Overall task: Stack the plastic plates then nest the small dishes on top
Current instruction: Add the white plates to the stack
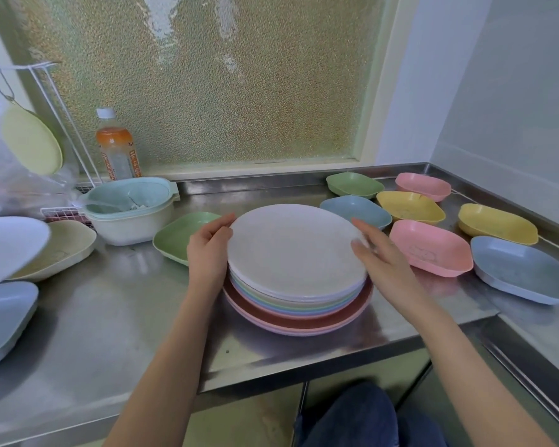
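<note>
From the head camera, a stack of round plastic plates (296, 285) sits on the stainless steel counter (117, 321) near its front edge — a white plate (292, 250) on top, then pale green, blue and pink rims below, with wider pink plates at the bottom. The left hand (208, 250) is at the stack's left edge, fingers curled against the rim of the white plate with the thumb on top. The right hand (378, 253) is at the right edge, its fingers fairly straight and slightly blurred, touching the rim of the white plate; whether it grips is unclear. Small dishes lie unstacked around the stack: a green dish (178, 240) just left of it, partly behind the left hand; to the right, a blue dish (357, 209), a green dish (354, 184), two yellow dishes (409, 206) (497, 222), two pink dishes (423, 186) (430, 248) and a larger blue dish (523, 269). At far left sit a beige dish (62, 250), a blue dish (4, 317) and a white plate's edge (7, 243). Behind these stand a pale green colander bowl (133, 208) — and a drink bottle (115, 146) by the frosted window (207, 75).
</note>
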Demonstrator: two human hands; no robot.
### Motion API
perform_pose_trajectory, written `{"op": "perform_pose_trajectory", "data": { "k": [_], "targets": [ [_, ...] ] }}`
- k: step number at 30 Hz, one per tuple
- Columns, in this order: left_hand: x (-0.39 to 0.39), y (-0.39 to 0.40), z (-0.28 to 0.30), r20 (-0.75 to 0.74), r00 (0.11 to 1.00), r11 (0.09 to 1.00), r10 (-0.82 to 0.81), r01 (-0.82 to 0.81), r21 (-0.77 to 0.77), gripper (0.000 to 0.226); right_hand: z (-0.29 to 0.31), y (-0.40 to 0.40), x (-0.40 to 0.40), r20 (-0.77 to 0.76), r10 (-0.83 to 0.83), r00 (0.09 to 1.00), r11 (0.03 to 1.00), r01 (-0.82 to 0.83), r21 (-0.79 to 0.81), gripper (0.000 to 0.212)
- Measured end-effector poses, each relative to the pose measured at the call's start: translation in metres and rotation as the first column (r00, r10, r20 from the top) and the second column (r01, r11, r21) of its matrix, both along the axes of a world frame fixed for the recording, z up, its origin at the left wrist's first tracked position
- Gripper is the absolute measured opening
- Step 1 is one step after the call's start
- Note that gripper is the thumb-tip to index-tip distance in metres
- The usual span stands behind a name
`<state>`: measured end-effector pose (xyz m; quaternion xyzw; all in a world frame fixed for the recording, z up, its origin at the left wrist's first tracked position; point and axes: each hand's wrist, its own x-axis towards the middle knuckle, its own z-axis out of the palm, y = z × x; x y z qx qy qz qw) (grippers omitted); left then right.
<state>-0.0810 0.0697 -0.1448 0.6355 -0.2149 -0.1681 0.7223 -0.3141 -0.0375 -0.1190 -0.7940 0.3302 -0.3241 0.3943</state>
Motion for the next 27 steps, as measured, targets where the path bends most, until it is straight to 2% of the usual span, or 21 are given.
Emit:
{"op": "perform_pose_trajectory", "data": {
  "k": [2,5,12,14,17,19,20,22,25,27],
  "targets": [
    [0.001,-0.001,-0.002,0.007,1.000,1.000,0.007,-0.007,0.014,0.047,-0.005,0.003,0.006,-0.063,0.004,0.998,1.000,-0.003,0.019,0.047],
    [0.003,-0.001,-0.002,0.001,1.000,1.000,-0.013,0.013,0.005,0.051,-0.011,0.009,0.008,-0.028,-0.003,1.000,1.000,0.003,0.006,0.052],
    [-0.008,0.002,0.005,0.011,0.999,0.999,0.041,-0.042,0.011,0.035,-0.016,0.008,0.008,0.034,-0.057,0.998,0.998,0.058,-0.033,0.045],
    [-0.012,0.007,0.007,0.053,0.995,0.996,0.079,-0.081,0.026,0.030,-0.015,0.008,0.009,0.050,-0.104,0.993,0.993,0.106,-0.042,0.044],
    [-0.016,0.028,0.011,0.131,0.980,0.988,0.149,-0.153,0.019,0.022,-0.006,0.016,0.010,0.079,-0.188,0.979,0.963,0.199,-0.180,0.038],
    [-0.016,0.056,0.012,0.215,0.946,0.967,0.243,-0.254,0.022,0.018,0.007,0.031,0.017,0.156,-0.185,0.970,0.925,0.225,-0.305,0.032],
    [-0.014,0.073,0.012,0.283,0.908,0.940,0.309,-0.337,0.056,0.019,0.014,0.042,0.024,0.197,-0.145,0.970,0.915,0.207,-0.346,0.031],
    [-0.006,0.113,0.006,0.417,0.795,0.827,0.440,-0.540,0.157,0.022,0.026,0.070,0.045,0.229,0.005,0.973,0.914,0.088,-0.396,0.031],
    [0.010,0.173,-0.008,0.546,0.616,0.600,0.569,-0.764,0.237,0.025,0.028,0.117,0.094,0.153,0.279,0.948,0.871,-0.183,-0.456,0.029],
    [0.018,0.205,-0.018,0.635,0.523,0.513,0.569,-0.829,0.223,0.022,0.022,0.146,0.130,0.075,0.424,0.903,0.812,-0.342,-0.473,0.032]
  ]
}}
